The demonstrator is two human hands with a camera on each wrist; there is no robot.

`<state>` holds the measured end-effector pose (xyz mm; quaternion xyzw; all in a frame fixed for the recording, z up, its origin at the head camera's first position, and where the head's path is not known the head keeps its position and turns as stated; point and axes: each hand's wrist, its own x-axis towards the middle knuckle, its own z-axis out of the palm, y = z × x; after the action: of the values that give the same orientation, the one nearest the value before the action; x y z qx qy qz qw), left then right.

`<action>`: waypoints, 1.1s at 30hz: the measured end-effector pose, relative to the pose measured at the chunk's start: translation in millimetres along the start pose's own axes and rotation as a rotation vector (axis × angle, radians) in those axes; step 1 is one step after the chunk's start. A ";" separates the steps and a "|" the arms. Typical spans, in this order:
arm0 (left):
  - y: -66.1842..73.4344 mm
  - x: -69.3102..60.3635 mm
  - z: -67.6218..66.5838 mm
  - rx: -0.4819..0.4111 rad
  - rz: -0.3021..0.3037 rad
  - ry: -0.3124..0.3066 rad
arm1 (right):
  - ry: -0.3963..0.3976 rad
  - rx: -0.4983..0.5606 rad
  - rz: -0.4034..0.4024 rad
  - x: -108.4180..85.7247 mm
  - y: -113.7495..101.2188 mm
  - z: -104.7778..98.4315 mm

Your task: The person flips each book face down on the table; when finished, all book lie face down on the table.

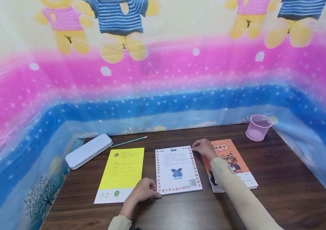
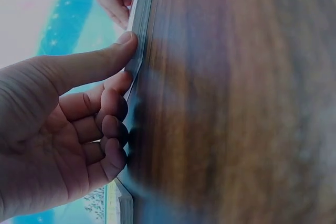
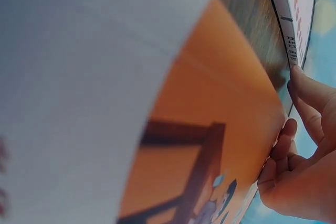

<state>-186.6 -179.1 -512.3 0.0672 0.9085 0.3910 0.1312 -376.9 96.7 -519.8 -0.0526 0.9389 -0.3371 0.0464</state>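
A white book (image 1: pixel 177 159) with a border of small orange shapes, a blue butterfly picture and a barcode lies flat in the middle of the brown table. My left hand (image 1: pixel 144 190) holds its near left corner, the thumb (image 2: pixel 126 39) against the lower page edges and the other fingers bent beside it. At the far right corner my right hand (image 1: pixel 204 148) grips the same book, its thumb (image 3: pixel 304 85) against the spine end. Under the right wrist lies an orange book (image 1: pixel 236 156), partly hidden. Left of the white book is a yellow book (image 1: pixel 125 166), close to the left hand.
A white pencil case (image 1: pixel 89 151) lies at the far left, with a green pencil (image 1: pixel 129 141) beside it. A pink mesh cup (image 1: pixel 258 128) stands at the back right. A printed cloth (image 1: pixel 163 83) hangs around the table's back and sides.
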 end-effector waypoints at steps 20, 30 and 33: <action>10.5 -3.4 -6.0 0.019 -0.058 0.093 | -0.127 0.335 0.050 -6.5 30.6 -40.5; 41.6 12.1 5.8 -0.087 0.056 0.162 | -0.010 0.511 0.130 -9.0 78.2 -85.3; 52.3 22.6 20.2 -0.168 0.101 0.213 | 0.027 0.504 0.158 -10.8 88.9 -96.7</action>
<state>-201.2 -124.2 -491.8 0.0598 0.8769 0.4765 0.0195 -384.1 227.0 -501.6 0.0387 0.8269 -0.5564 0.0716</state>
